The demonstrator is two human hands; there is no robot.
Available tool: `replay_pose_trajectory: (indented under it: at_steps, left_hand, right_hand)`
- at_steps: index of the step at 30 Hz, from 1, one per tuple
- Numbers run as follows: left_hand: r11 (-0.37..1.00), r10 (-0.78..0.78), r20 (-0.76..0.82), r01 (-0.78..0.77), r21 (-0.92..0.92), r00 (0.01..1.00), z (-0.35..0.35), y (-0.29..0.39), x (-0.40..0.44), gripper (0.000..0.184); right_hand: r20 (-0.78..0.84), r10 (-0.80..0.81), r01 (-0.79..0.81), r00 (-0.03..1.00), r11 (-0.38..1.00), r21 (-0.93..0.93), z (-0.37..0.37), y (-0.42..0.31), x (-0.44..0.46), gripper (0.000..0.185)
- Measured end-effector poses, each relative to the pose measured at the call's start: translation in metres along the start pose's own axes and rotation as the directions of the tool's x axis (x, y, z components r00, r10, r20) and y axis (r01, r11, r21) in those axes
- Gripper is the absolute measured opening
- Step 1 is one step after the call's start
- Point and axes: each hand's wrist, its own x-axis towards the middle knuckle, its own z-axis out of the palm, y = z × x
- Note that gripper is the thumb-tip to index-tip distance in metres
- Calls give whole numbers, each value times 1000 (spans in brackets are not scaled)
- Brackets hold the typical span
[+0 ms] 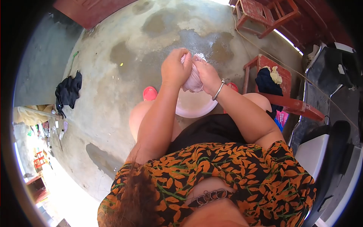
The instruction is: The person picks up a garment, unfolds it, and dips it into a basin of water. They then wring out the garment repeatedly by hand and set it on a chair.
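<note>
Between my two hands is a bunched, pale pink cloth (pixel 193 80), held above a white basin (pixel 196 112) on the floor. My left hand (pixel 176 68) is closed around the cloth's left side, with the fingers curled over its top. On the other side my right hand (pixel 207 73) grips the same cloth, a silver bangle at that wrist. The cloth's lower part hangs loose over the basin. Cloudy water appears to be in the basin, partly hidden by the hands and cloth.
Wet patches (pixel 159 22) mark the concrete floor. A red stool (pixel 259 62) with dark and cream cloths stands at the right, near a black chair (pixel 329 64). Another worn red stool (pixel 255 13) is farther back. A black cloth (pixel 69 90) lies at the left.
</note>
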Motion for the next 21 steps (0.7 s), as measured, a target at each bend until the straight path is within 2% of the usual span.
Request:
replay_pose_trajectory:
  at_steps: [1,2,4,5,7,9,10,12,13,14,15,16,18,19,21]
  left_hand:
    - [996,38,57,-33,-88,998,-1,-1,-1,27]
    - [995,39,57,-33,-91,998,1,-5,0,27]
    - [976,103,298,-39,-213,949,4,-15,1,50]
    - [977,101,299,-38,-212,949,5,-16,-2,50]
    - [964,93,490,45,-263,866,5,-18,-7,70]
    - [968,88,489,42,-249,868,2,-11,-7,75]
    - [971,82,486,40,-236,870,0,-8,-5,80]
    - [972,69,473,47,-229,878,-3,-5,-2,79]
    - [974,58,460,50,-219,886,-4,-4,-1,77]
    - [975,57,460,51,-218,886,-6,0,-1,77]
    - [977,-18,492,120,-176,871,-6,4,-1,75]
    - [974,-93,519,187,-131,850,-6,7,-2,72]
    - [974,-124,511,202,-100,851,-5,8,0,67]
    - [974,-154,501,218,-70,852,-5,9,1,63]
    - [982,-140,460,181,-46,877,-10,13,4,58]
  right_hand:
    - [-5,-1,1,1000,1000,4,-6,7,3,22]
    - [-20,-18,18,1000,1000,-26,-9,9,6,25]
    - [-32,-35,33,999,998,-56,-18,11,11,30]
    - [-13,24,-24,1000,1000,-19,-19,2,7,36]
    - [9,82,-82,997,996,18,-28,-9,4,42]
    - [163,181,-137,970,959,-247,-32,-18,6,55]
    - [162,182,-139,970,959,-248,-33,-19,5,55]
    - [187,9,90,982,850,-519,-22,-27,-1,61]
    - [187,11,89,982,850,-519,-24,-25,1,61]
    - [205,-52,160,977,816,-555,-25,-24,3,64]
    - [225,-115,229,967,775,-589,-26,-23,5,67]
    - [225,-115,229,967,776,-588,-27,-21,5,67]
    - [109,-71,112,992,886,-449,-21,-26,0,76]
    - [109,-70,112,992,887,-449,-24,-24,3,76]
    - [151,-57,96,987,958,-270,-26,-24,9,83]
